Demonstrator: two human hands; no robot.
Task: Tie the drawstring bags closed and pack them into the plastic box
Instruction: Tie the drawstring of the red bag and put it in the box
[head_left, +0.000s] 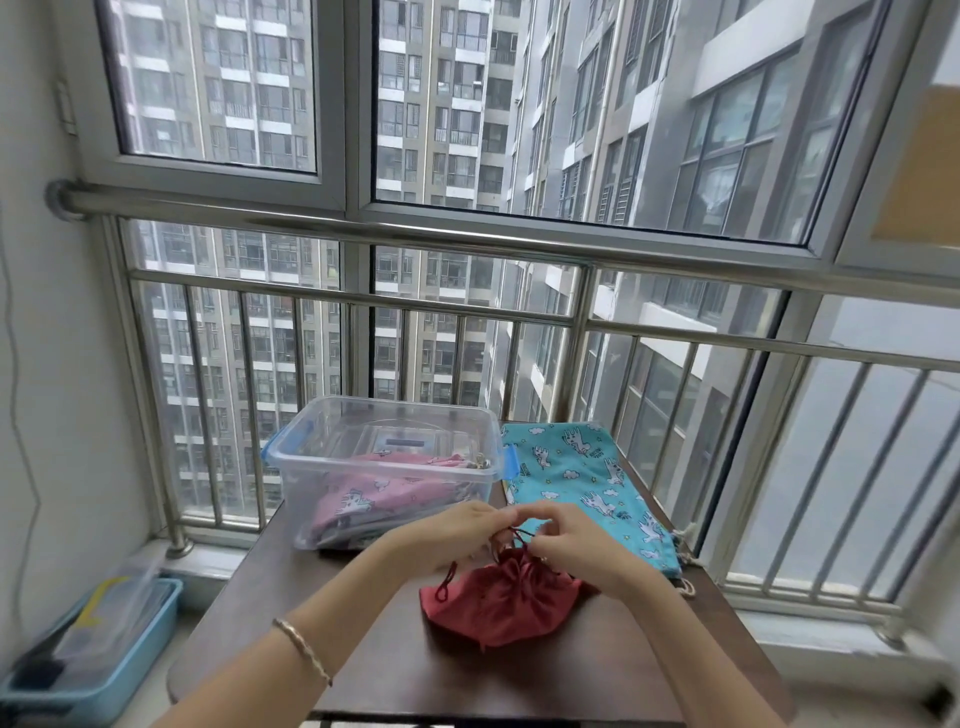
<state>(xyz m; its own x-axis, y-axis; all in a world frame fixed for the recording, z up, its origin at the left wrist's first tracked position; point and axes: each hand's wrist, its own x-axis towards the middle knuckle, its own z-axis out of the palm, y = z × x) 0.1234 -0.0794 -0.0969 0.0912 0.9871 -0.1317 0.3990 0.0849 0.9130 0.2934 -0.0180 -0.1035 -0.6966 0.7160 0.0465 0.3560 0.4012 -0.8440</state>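
Right now your left hand (457, 527) and right hand (574, 540) meet over the gathered mouth of the red drawstring bag (506, 603). The fingers of both are curled in and pinching the cord (515, 535) between them. The bag lies on the table (311, 597), toward the front middle and just short of the plastic box (306, 467). The main risk looks like lost tension: if either pinch eases before the knot bites, the puckered mouth could spread open and you would have to gather it again. Watch the loose loop (445, 582) lying at the bag's left corner, since it could be drawn into the knot or catch on your wrist. The teal bag (587, 483) lies along the right side of the table with its cord ends (687, 587) hanging at the near right corner. A sweep of your right forearm could drag it off the edge. The box stands at the back left, close to the table's side and to the railing (519, 312), so pushing the bag against its wall might shove it toward the drop. It already holds a pink bag (374, 496), with open room above that. Your free path is short, forward and left, but lift over the rim rather than sliding. The bare tabletop nearest you gives the most working space.
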